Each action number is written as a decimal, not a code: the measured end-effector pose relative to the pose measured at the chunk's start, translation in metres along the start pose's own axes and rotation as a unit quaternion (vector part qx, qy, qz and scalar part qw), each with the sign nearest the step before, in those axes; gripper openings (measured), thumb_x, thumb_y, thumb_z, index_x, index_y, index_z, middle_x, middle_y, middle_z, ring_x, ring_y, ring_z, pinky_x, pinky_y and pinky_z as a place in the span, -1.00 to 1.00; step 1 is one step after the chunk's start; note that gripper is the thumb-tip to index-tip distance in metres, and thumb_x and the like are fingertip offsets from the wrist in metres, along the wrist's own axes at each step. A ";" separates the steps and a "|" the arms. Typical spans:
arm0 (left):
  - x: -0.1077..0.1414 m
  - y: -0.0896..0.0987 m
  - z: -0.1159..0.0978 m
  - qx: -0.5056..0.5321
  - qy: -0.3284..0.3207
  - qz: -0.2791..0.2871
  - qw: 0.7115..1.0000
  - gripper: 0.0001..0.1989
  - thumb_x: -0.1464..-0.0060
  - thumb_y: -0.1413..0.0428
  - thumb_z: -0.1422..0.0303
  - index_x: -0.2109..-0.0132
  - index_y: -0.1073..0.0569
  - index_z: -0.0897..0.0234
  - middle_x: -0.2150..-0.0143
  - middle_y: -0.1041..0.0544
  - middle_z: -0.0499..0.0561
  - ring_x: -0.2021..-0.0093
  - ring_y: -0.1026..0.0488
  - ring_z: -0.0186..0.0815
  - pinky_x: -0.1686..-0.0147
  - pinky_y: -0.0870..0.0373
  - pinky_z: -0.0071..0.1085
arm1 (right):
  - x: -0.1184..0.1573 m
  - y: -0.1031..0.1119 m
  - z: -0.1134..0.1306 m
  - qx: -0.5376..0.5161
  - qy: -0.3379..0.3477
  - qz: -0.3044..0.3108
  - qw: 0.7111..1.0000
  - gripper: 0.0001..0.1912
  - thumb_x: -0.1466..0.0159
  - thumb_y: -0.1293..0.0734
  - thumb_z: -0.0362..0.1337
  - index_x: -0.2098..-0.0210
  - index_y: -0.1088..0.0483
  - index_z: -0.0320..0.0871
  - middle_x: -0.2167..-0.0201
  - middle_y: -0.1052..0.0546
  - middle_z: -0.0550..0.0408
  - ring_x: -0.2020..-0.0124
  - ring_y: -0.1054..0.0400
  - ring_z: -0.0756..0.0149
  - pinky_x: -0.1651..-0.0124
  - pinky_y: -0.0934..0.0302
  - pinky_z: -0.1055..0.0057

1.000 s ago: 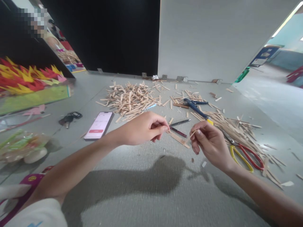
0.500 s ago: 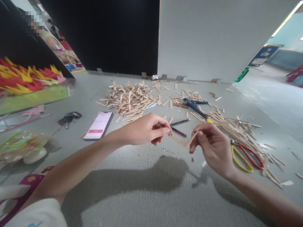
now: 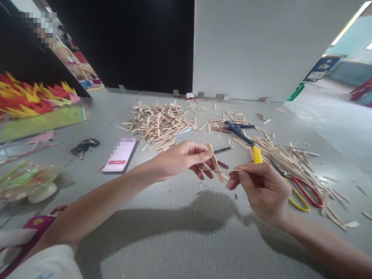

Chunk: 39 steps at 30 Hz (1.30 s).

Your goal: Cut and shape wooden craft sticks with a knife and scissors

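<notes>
In the middle of the view, my left hand point(image 3: 186, 159) pinches a wooden stick point(image 3: 215, 162) that stands nearly upright and leans slightly. To its right, my right hand point(image 3: 263, 190) grips the end of a thin wooden piece point(image 3: 229, 170) between thumb and forefinger. That piece is level and crosses the stick at my left fingertips. Both hands are above the grey table point(image 3: 174, 240). Behind them lie a black pen point(image 3: 225, 149) and a dark red pen point(image 3: 223, 165).
Beyond my hands are a heap of short sticks point(image 3: 158, 122), blue-handled pliers point(image 3: 240, 132) and longer sticks point(image 3: 290, 162). Red-and-yellow-handled pliers point(image 3: 308, 190) lie right. A phone point(image 3: 120, 157), keys point(image 3: 84, 147) and purple scissors point(image 3: 31, 228) are left. Upright boards point(image 3: 250, 46) stand behind.
The stick in my left hand has turned from low and slanting to nearly upright. My right hand has rotated, its thin piece now level across the stick. More of a yellow handle shows behind it.
</notes>
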State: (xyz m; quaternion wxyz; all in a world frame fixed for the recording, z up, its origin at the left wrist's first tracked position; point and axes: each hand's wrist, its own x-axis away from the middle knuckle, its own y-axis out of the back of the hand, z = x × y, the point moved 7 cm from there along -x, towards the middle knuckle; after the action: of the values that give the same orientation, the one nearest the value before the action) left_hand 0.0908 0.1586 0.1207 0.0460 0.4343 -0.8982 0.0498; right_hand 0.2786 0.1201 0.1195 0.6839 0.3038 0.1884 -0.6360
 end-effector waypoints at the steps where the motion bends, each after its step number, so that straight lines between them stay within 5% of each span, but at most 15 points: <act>1: 0.000 -0.002 0.000 0.004 -0.001 0.005 1.000 -0.67 -0.36 -0.25 0.11 0.23 -0.62 0.30 0.18 -0.70 0.12 0.19 -0.68 -0.22 0.27 -0.53 -0.38 | 0.001 0.001 -0.001 0.003 0.003 0.000 1.000 -0.79 -0.40 -0.39 -0.53 0.13 -0.50 -0.07 0.38 -0.69 0.24 0.50 -0.64 0.42 0.40 -0.56 0.58; 8: 0.000 -0.007 0.005 -0.030 0.013 0.004 0.999 -0.71 -0.38 -0.23 0.20 0.27 -0.63 0.31 0.29 -0.69 0.08 0.40 -0.61 -0.34 0.41 -0.48 -0.45 | 0.003 -0.003 0.001 -0.006 0.009 0.018 1.000 -0.76 -0.41 -0.36 -0.56 0.12 -0.48 -0.06 0.38 -0.68 0.26 0.48 -0.63 0.46 0.39 -0.55 0.61; 18: -0.001 -0.010 0.007 -0.036 0.010 0.005 0.999 -0.75 -0.37 -0.20 0.27 0.28 -0.61 0.30 0.32 -0.66 0.03 0.43 -0.57 -0.37 0.47 -0.42 -0.50 | -0.003 -0.007 -0.001 -0.025 -0.027 0.011 0.999 -0.80 -0.42 -0.35 -0.52 0.17 -0.47 -0.07 0.43 -0.67 0.23 0.53 -0.61 0.42 0.45 -0.54 0.57; 29: 0.000 -0.008 0.003 -0.117 -0.021 -0.037 0.992 -0.69 -0.40 -0.15 0.24 0.32 -0.55 0.28 0.43 -0.59 -0.02 0.46 -0.52 -0.37 0.49 -0.36 -0.48 | -0.005 -0.017 -0.011 -0.038 -0.098 0.094 0.990 -0.91 -0.45 -0.35 -0.38 0.13 -0.48 -0.07 0.40 -0.65 0.19 0.58 -0.54 0.44 0.49 -0.46 0.53; 39: 0.009 0.021 -0.019 -0.156 -0.101 -0.216 0.959 -0.69 -0.44 -0.06 0.33 0.32 -0.52 0.28 0.38 -0.64 0.02 0.36 -0.60 -0.35 0.43 -0.45 -0.50 | -0.004 -0.019 -0.011 -0.017 -0.113 0.117 0.987 -0.94 -0.41 -0.35 -0.35 0.21 -0.48 -0.11 0.50 -0.59 0.18 0.61 -0.49 0.43 0.52 -0.40 0.54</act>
State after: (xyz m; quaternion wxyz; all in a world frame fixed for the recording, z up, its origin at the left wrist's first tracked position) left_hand 0.0691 0.1668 0.1402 0.0314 0.6083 -0.7795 -0.1459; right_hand 0.2610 0.1302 0.1112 0.7755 0.2380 0.0842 -0.5787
